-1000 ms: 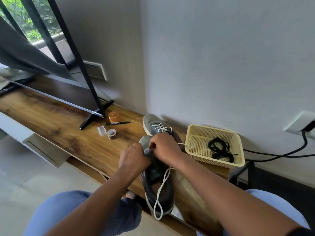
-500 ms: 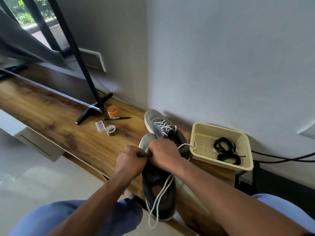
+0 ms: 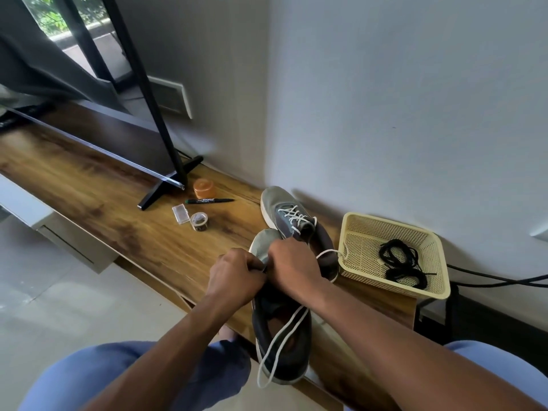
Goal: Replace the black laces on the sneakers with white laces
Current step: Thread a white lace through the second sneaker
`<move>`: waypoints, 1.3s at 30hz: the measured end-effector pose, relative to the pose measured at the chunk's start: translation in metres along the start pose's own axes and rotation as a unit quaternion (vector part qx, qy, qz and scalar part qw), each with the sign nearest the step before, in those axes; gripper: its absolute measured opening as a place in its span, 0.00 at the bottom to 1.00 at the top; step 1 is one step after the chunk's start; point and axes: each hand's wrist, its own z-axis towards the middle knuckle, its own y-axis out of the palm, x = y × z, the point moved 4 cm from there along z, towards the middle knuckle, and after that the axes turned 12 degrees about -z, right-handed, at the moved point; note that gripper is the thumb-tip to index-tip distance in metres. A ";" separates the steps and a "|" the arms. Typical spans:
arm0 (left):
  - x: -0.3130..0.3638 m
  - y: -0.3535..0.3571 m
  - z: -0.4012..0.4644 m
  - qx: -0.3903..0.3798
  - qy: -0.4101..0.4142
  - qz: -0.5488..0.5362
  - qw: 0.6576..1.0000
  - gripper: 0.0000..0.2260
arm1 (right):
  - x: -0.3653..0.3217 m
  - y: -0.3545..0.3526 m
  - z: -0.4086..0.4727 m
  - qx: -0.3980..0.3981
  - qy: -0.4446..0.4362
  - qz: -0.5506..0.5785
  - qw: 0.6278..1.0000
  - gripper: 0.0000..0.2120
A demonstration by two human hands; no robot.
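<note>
A grey sneaker (image 3: 281, 345) lies on the wooden bench (image 3: 118, 203) in front of me, toe pointing away. My left hand (image 3: 235, 275) and my right hand (image 3: 292, 266) are curled together over its lacing area, pinching the white lace (image 3: 281, 339), whose loose loop trails back over the heel. What the fingertips hold exactly is hidden. A second grey sneaker (image 3: 289, 216), laced in white, stands behind against the wall. Black laces (image 3: 400, 262) lie coiled in the cream basket (image 3: 394, 287) to the right.
On the bench to the left lie a black marker (image 3: 209, 200), an orange cap (image 3: 204, 188), a small clear box (image 3: 181, 214) and a tape roll (image 3: 198, 221). A black TV stand foot (image 3: 166, 185) stands further left. Cables (image 3: 498, 278) run along the wall at right.
Both hands have stayed curled on the near sneaker's lacing, shifting only slightly. The camera has tilted, so the scene sits a little differently in view.
</note>
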 end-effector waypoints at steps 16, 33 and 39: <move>-0.013 -0.007 -0.001 -0.069 -0.063 -0.108 0.990 0.11 | 0.004 0.008 -0.014 0.013 0.062 0.089 0.994 0.11; -0.026 0.005 0.001 -0.068 -0.101 -0.203 0.972 0.11 | 0.003 0.015 -0.020 0.002 0.120 0.149 0.981 0.15; -0.033 0.012 -0.003 -0.021 -0.122 -0.225 0.966 0.07 | 0.004 0.008 -0.015 -0.022 0.117 0.123 0.985 0.15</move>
